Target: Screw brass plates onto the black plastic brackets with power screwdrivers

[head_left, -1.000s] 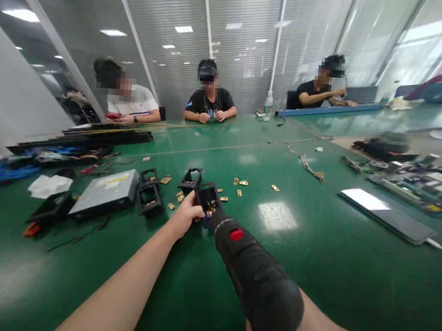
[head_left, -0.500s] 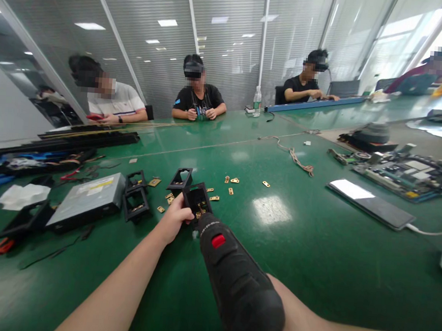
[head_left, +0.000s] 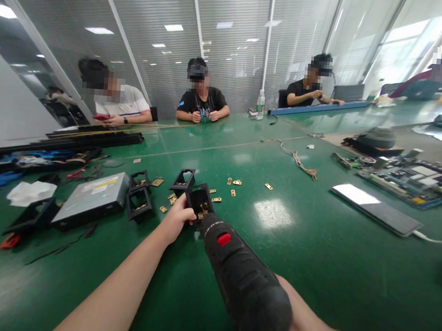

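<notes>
Housing, black [head_left: 195, 196], sits just left of centre on the near side of the green table [head_left: 331, 266], among small parts. Left hand [head_left: 178, 217] has it gripped at its left side, thumb over the near edge, forearm reaching in diagonally from lower left. Right hand [head_left: 296, 322] is wrapped on the power drill [head_left: 246, 285], coming in from lower right; fingers mostly hidden under the drill body, exact grip can't be read.

Housing's open face points up and back toward the wearer, tilted; its long axis runs roughly away from the wearer. Brass bits [head_left: 202, 210] visible inside. Drill's long axis is diagonal, rear end near and right, nose pointing far-left into the near part of the opening. Tip contact hidden by the nose.

Around it: black frame [head_left: 182, 181] just beyond, two more frames [head_left: 139, 205] to the left, loose brass plates [head_left: 216, 200] on both sides. Further left, silver drive unit [head_left: 94, 196] beside white tissue [head_left: 31, 193]. Right: phone [head_left: 378, 211] with white cable, circuit board [head_left: 415, 178] beyond it. Far side: water bottle [head_left: 260, 105], three seated people, one [head_left: 203, 100] roughly straight across.
</notes>
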Tool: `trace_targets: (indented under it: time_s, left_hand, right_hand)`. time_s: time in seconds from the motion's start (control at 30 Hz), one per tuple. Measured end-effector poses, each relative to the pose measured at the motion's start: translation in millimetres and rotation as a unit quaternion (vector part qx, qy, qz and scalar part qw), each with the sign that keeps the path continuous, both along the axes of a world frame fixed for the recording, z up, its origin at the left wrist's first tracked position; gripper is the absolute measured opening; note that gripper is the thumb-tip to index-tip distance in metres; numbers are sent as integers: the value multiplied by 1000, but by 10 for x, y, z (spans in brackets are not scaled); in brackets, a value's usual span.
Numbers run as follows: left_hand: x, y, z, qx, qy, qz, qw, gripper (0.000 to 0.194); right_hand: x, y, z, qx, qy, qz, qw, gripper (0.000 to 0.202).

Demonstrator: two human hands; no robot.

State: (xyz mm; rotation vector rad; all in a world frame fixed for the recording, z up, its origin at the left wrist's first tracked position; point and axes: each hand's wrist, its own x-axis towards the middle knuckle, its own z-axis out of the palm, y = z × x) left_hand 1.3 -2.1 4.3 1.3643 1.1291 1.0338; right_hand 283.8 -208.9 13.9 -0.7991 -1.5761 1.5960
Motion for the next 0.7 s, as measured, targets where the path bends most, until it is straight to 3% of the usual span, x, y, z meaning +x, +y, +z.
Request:
trace_targets:
  time_s: [0.07,0.1,0.23,0.3,0.37,0.47,0.57,0.7]
  left_hand:
    - [-3,2,3,1,4,-1,1000,58]
    - [-8,7,-4,1,6,-3,1000,59]
    - [-33,40,-56,6,13,-8,1000,60]
    - [-34,48,-68,8,12,-11,1000,60]
    - [-26,45,-62,4,9,-11,1000,63]
    - [-7,36,-38,-2,3,-4,1000,69]
    - [-3,32,-32,-3,-4,0,1000,71]
    - [-18,30,-45,10,-3,-13,1000,74]
  right_hand:
    - [-11,-26,12,-18,17,-17,1000,69]
    - [-20,-36,10,-42,26,-32,998,82]
    - [-47,-38,-5,-134,-7,-56,989,168]
    - [-37,-28,9,-108,-55,-51,991,181]
    - [-18,-21,42,-78,-71,-47,993,175]
    - [23,1,134,-77,-63,-84,991,150]
    - [103,69,307,-75,-67,-115,988,138]
    - [238,159,573,-2,-101,-126,987,118]
